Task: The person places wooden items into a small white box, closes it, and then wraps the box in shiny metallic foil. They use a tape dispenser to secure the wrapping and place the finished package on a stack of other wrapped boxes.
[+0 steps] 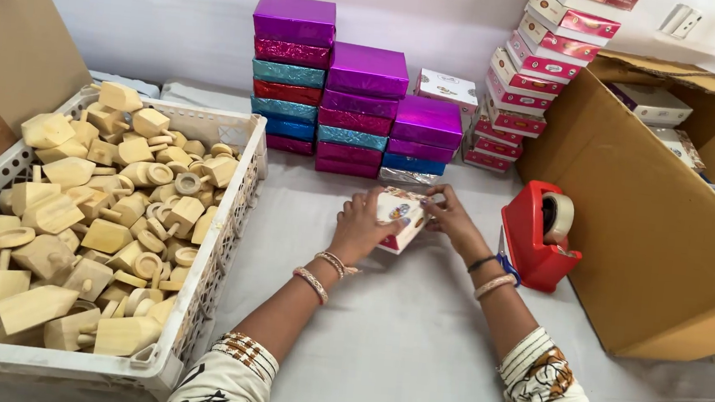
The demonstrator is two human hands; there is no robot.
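- A small printed white box (400, 218) sits just above the middle of the table, gripped from both sides.
- The left hand (361, 228) wraps its fingers around the box's 9 o'clock edge.
- The right hand (453, 222) pinches the 3 o'clock edge.
- At 3 o'clock, just beyond the right hand: a red tape dispenser (538, 236).
- At 12 o'clock: stacked foil-wrapped boxes (354, 104).
- At 9 o'clock: a white crate (229, 215) of wooden pieces (93, 219).
- Far at 3 o'clock: an open cardboard carton (662, 213).

Glossy printed cardboard box (399, 218) sits between the fingers; beyond them shiny foil-wrapped boxes (341, 103); leftward, matt bare-wood pieces (85, 218).
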